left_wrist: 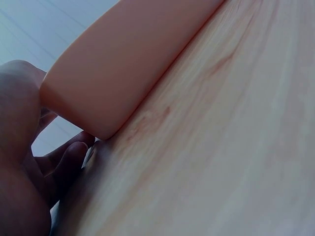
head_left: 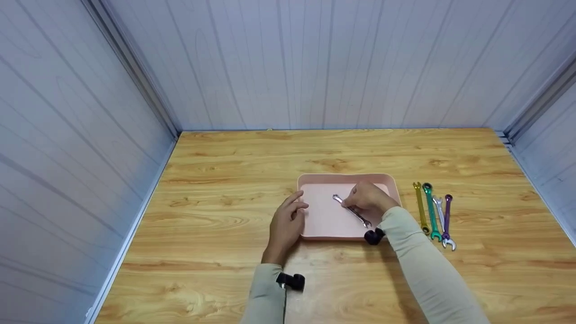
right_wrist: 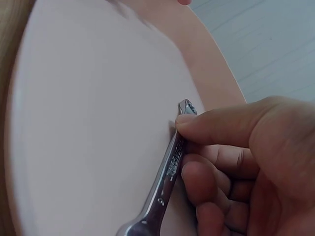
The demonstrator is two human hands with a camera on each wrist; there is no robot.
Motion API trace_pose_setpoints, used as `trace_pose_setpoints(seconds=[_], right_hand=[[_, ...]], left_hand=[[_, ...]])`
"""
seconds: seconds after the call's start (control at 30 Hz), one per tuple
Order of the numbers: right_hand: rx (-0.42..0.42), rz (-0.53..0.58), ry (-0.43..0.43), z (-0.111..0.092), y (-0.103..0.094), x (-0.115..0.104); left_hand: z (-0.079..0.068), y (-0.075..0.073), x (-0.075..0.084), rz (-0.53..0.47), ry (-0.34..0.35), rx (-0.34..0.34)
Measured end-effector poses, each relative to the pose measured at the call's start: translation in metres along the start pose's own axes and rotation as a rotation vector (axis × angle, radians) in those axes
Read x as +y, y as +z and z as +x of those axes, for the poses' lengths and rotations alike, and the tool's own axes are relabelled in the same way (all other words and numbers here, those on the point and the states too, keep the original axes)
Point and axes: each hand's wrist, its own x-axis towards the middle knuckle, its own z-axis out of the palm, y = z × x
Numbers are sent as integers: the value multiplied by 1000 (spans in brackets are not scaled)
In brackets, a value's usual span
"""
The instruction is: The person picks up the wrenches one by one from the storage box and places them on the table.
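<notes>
A silver combination wrench point(head_left: 355, 213) is pinched between the thumb and fingers of my right hand point(head_left: 366, 198), over the floor of a pink tray point(head_left: 319, 216). In the right wrist view the thumb presses on the wrench's shank point(right_wrist: 170, 169) close to its ring end, and the other fingers curl beneath. My left hand point(head_left: 287, 225) is at the tray's left side, its fingers loosely spread and overlapping the rim. Seen from the left wrist, that hand point(left_wrist: 22, 142) lies beside a corner of the tray wall point(left_wrist: 118, 64).
Right of the tray, several wrenches lie side by side on the wooden table point(head_left: 216, 207): a gold one point(head_left: 420, 207), a green one point(head_left: 430, 211), a silver one point(head_left: 440, 213) and a purple one point(head_left: 447, 216). Pale panel walls point(head_left: 306, 67) bound the table at the back and sides.
</notes>
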Motion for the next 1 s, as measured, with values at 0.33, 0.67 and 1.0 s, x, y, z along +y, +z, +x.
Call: trace_pose_setpoints(seconds=[0.33, 0.67, 1.0], right_hand=[[14, 5, -58, -3, 2, -1], [45, 18, -100, -4, 4, 4], [36, 81, -89, -6, 0, 13]], left_hand=[[1, 1, 0, 2, -24, 1], [0, 0, -1, -12, -25, 5], [0, 0, -1, -21, -7, 1]])
